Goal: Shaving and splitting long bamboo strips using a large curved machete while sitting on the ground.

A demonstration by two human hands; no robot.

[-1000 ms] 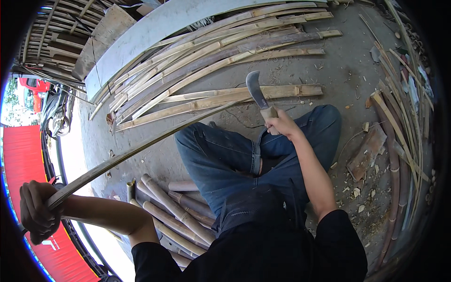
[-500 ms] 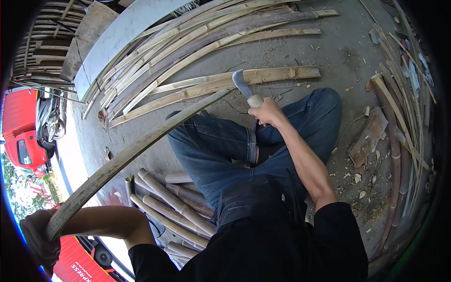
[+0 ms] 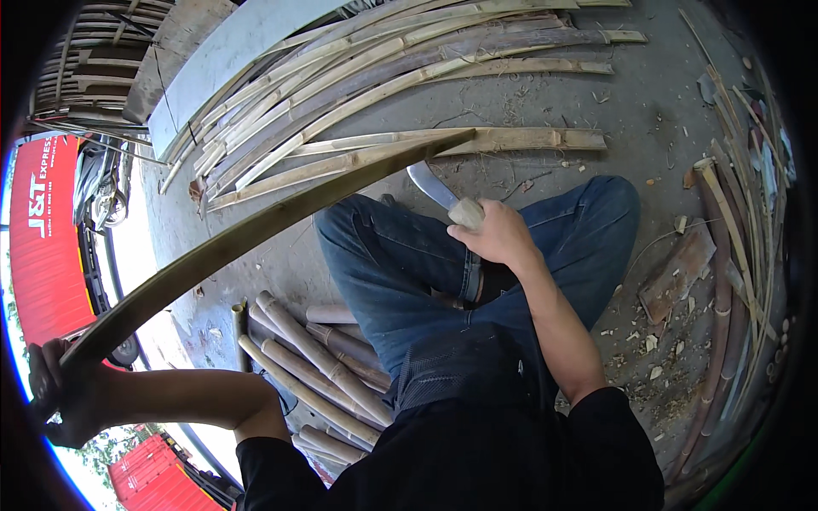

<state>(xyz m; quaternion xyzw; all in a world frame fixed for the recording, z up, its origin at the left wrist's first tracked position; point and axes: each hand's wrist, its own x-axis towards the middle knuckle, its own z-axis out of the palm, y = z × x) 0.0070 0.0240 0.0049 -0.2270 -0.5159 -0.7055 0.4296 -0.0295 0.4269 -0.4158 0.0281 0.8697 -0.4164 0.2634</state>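
Observation:
A long split bamboo strip (image 3: 247,232) slants from the lower left up across my lap, its smooth olive-brown face showing. My left hand (image 3: 64,393), in shade at the far left, is closed round its near end. In my right hand (image 3: 503,232), above my crossed legs, is a curved knife (image 3: 433,186) with a pale handle. Its blade points up and left, just below the strip's far part, and looks apart from it. The far tip of the strip overlaps, in view, split bamboo pieces lying on the floor.
Split bamboo strips (image 3: 375,72) lie piled beyond my legs. Uncut bamboo poles (image 3: 328,362) are stacked by my left knee. On the right are a flat board (image 3: 677,272), scattered chips (image 3: 652,343) and more bamboo lengths (image 3: 720,315). Red trucks (image 3: 51,238) stand outside at left.
The bamboo strip has turned to show another face, and its far end now reaches farther up and right. My right hand with the knife has come slightly down, away from the strip.

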